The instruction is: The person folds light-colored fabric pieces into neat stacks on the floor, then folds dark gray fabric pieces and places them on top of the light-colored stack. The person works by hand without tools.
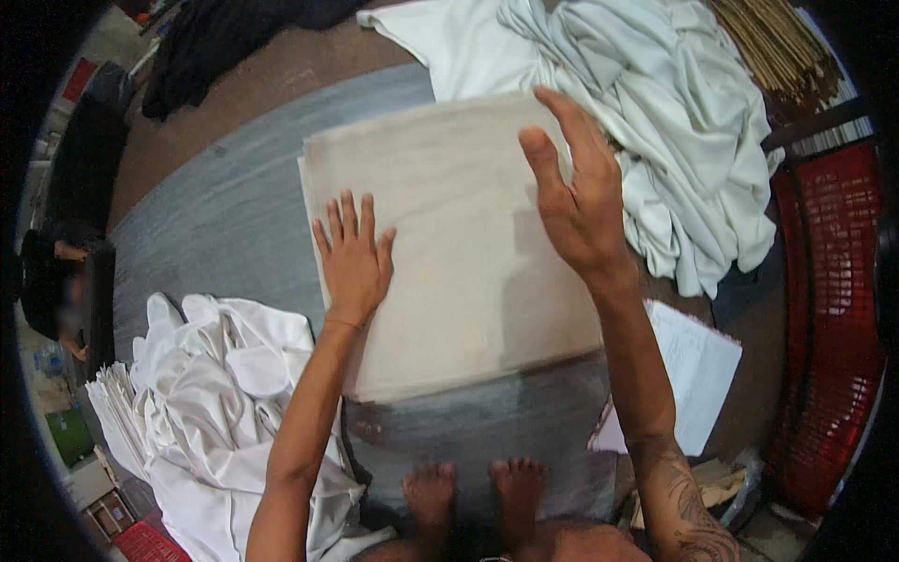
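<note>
A squared stack of folded cream cloth lies before me on a grey surface. My left hand rests flat on the stack's left part, palm down with the fingers spread. Over the right side of the stack is my right hand, turned on edge, thumb apart from the fingers and nothing held in it. Whether the right hand touches the cloth, I cannot tell. Its shadow falls on the cloth below.
White cloth lies heaped at the left, and a pale heap spreads at the far right. A sheet of paper lies beside my right forearm. Red plastic crates stand at the right edge. Another person is at the far left.
</note>
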The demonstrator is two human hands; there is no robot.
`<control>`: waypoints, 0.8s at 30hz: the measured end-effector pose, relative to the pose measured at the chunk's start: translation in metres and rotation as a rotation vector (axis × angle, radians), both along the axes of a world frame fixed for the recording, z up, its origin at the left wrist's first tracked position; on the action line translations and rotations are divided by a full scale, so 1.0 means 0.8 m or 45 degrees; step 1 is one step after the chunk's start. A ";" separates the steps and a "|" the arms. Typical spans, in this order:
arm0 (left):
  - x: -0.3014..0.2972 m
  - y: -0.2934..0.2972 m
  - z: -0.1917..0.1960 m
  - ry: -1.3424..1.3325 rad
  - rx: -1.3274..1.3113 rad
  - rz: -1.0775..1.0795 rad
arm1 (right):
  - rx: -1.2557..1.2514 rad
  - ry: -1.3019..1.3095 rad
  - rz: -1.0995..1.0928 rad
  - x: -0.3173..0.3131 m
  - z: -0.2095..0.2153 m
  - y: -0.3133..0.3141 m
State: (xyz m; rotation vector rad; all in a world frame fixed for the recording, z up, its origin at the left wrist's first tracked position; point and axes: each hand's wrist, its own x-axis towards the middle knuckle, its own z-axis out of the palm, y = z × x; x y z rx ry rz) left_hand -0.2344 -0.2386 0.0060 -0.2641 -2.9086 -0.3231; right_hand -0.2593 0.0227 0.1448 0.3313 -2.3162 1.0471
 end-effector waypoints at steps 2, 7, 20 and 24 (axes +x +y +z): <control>0.016 0.019 0.003 0.018 0.018 -0.015 | 0.096 0.110 -0.009 0.016 0.006 -0.020; 0.089 0.070 0.018 -0.310 0.193 -0.177 | 0.559 -0.196 -0.002 0.059 -0.144 -0.005; 0.178 0.001 0.017 -0.313 0.463 0.562 | 0.257 -0.969 -0.772 0.188 -0.171 0.094; 0.189 0.010 0.043 -0.307 0.698 0.439 | 0.053 -1.060 -0.667 0.197 -0.156 0.100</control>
